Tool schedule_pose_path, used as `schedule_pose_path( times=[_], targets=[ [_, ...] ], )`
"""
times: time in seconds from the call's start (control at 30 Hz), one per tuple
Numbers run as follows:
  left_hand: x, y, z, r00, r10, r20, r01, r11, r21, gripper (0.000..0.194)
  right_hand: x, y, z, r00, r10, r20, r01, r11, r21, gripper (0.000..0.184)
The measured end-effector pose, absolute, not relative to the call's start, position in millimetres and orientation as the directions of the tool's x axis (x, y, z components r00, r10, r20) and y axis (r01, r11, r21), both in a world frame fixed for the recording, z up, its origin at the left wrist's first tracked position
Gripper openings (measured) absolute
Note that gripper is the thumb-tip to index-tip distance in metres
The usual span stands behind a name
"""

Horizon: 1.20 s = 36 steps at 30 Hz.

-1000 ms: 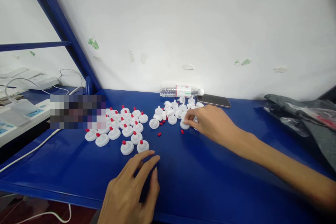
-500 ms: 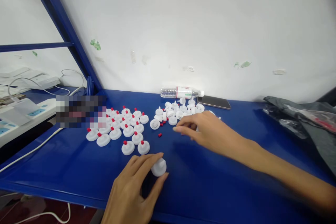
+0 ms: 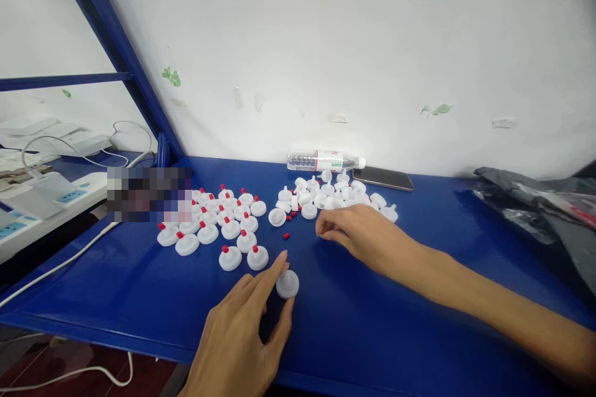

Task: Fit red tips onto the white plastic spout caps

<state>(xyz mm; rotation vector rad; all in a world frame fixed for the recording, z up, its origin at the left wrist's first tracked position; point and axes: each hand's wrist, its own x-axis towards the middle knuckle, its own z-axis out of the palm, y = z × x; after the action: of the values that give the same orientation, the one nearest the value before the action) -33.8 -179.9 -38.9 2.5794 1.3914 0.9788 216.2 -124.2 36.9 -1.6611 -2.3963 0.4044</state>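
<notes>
My left hand (image 3: 242,335) rests on the blue table (image 3: 372,316) near its front edge, thumb and forefinger pinching a white round cap (image 3: 287,284) with no red plug. My right hand (image 3: 358,232) lies further back with its fingertips pressed together on the table; what they pinch is hidden. Just left of it lie loose small red plugs (image 3: 286,236). A group of white caps with red plugs (image 3: 218,223) stands at the left. A pile of bare white caps (image 3: 326,195) lies behind my right hand.
A clear water bottle (image 3: 323,161) lies on its side by the white wall, with a dark phone (image 3: 384,178) beside it. Grey plastic bags (image 3: 535,205) fill the right end. White power strips (image 3: 51,195) and cables sit on the left.
My right hand drew back from the bare cap pile towards the loose red plugs. My left hand picked up a bare white cap and now holds it between thumb and forefinger.
</notes>
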Motion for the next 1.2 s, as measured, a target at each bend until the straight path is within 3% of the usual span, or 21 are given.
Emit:
schedule_pose_path(
  times=[0.1,0.2,0.3,0.43,0.6,0.8,0.97,1.13,1.2],
  targets=[
    [-31.8,-179.5,-37.6,0.385,0.772,0.505,0.73,-0.59,0.344,0.05,213.2,-129.1,41.0,-0.391,0.92,0.027,0.788,0.35,-0.506,0.02],
    [-30.2,-178.9,-36.4,0.381,0.76,0.526,0.716,-0.603,0.352,0.052,203.4,-138.4,45.0,-0.437,0.895,0.093,0.587,0.362,-0.724,0.016],
    [-30.2,-178.9,-35.3,0.385,0.756,0.529,0.717,-0.606,0.344,0.052,190.3,-148.6,43.0,-0.441,0.879,0.183,0.459,0.396,-0.795,0.01],
    [-30.7,-179.9,-34.6,0.387,0.757,0.527,0.73,-0.6,0.326,0.052,179.2,-155.9,29.5,-0.489,0.831,0.266,0.451,0.502,-0.738,0.013],
    [-30.8,-178.9,-35.0,0.371,0.73,0.573,0.724,-0.614,0.314,0.048,179.0,-154.2,13.2,-0.462,0.855,0.234,0.421,0.444,-0.791,0.012],
    [-32.0,-175.5,-40.0,0.354,0.786,0.507,0.683,-0.588,0.434,0.064,177.0,-153.8,2.8,-0.528,0.799,0.288,0.452,0.551,-0.702,0.012],
    [-31.8,-176.8,-38.5,0.317,0.835,0.45,0.651,-0.537,0.537,0.077,175.2,-157.7,13.5,-0.476,0.812,0.339,0.429,0.55,-0.716,0.011],
    [-32.4,-176.8,-34.4,0.307,0.865,0.398,0.599,-0.5,0.625,0.079,176.9,-160.1,8.5,-0.607,0.697,0.381,0.48,0.704,-0.523,0.025],
    [-32.1,-176.1,-33.9,0.308,0.868,0.389,0.589,-0.495,0.639,0.08,176.8,-160.6,5.2,-0.641,0.676,0.363,0.476,0.722,-0.503,0.029]
  ],
)
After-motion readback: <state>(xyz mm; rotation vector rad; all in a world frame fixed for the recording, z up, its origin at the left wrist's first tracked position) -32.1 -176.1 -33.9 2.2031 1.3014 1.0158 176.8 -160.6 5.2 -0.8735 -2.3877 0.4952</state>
